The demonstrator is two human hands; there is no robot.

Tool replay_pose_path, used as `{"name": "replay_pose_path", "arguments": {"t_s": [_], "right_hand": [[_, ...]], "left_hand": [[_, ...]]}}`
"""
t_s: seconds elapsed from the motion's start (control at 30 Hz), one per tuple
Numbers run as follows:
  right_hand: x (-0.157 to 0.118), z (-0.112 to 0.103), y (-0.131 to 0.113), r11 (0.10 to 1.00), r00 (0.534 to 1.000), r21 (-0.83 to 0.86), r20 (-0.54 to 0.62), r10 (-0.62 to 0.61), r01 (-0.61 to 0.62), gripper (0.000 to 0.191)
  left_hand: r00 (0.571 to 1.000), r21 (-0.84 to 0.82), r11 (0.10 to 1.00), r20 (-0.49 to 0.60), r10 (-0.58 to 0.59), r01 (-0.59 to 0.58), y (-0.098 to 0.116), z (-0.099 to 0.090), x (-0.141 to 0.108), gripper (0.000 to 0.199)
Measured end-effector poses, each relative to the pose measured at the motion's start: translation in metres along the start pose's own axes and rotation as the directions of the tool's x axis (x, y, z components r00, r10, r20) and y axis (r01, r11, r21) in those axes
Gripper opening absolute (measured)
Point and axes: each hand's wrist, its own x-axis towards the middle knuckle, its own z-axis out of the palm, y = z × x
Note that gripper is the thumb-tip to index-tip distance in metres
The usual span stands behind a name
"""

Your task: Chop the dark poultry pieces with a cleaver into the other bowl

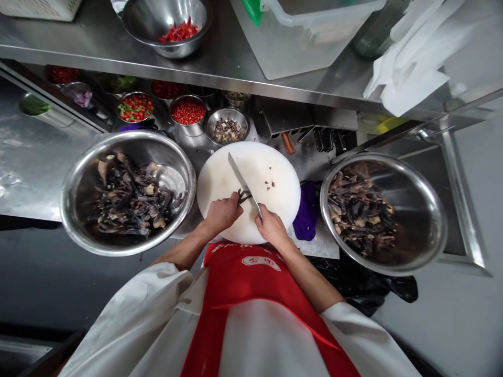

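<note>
A round white cutting board [220, 173] lies in front of me. My right hand [271, 225] is closed round the handle of a cleaver [242, 178], whose blade slants up and left over the board. In the closed fingers of my left hand [225, 213] is a dark chicken foot [244, 197], its toes at the blade. Whether the edge cuts into it, I cannot tell. A few small dark bits [269, 184] lie on the board. Wide steel bowls flank it, the left bowl [74, 230] and the right bowl [432, 230], both holding a heap of dark chicken feet.
Behind the board stand a small bowl of chopped mushroom-like bits [226, 130], a pot of chopped red chillies [188, 112] and several other containers. Knives sit in a rack [285, 118]. The steel shelf [220, 73] overhangs them. A purple cloth [306, 212] lies right of the board.
</note>
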Motion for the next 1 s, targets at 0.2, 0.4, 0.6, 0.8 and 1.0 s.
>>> {"name": "replay_pose_path", "arguments": {"t_s": [0.2,0.4,0.6,0.8,1.0], "right_hand": [[-0.009,-0.022,-0.015,0.998,0.991,0.049,-0.13,-0.033,0.039,0.042],[0.002,-0.003,-0.014,0.996,0.997,-0.07,0.059,0.051,-0.047,0.037],[0.007,0.008,-0.011,0.986,0.986,-0.145,0.131,0.106,-0.087,0.035],[0.014,0.004,0.015,0.999,0.995,0.006,0.09,0.053,-0.054,0.031],[0.02,-0.016,0.049,0.995,0.998,0.071,-0.022,0.065,-0.063,0.029]], "left_hand": [[0.999,0.054,0.998,0.021,-0.029,0.028,0.006,-0.003,0.001,0.028],[1.0,0.079,0.997,0.018,-0.022,0.021,0.009,-0.004,0.002,0.028],[0.997,0.018,0.997,0.019,-0.078,0.078,0.004,-0.007,-0.003,0.028],[0.999,-0.453,0.891,-0.028,0.017,-0.028,-0.039,-0.017,0.005,0.016],[0.986,-0.731,0.668,0.045,-0.158,0.141,-0.052,0.014,0.046,0.022]]}}
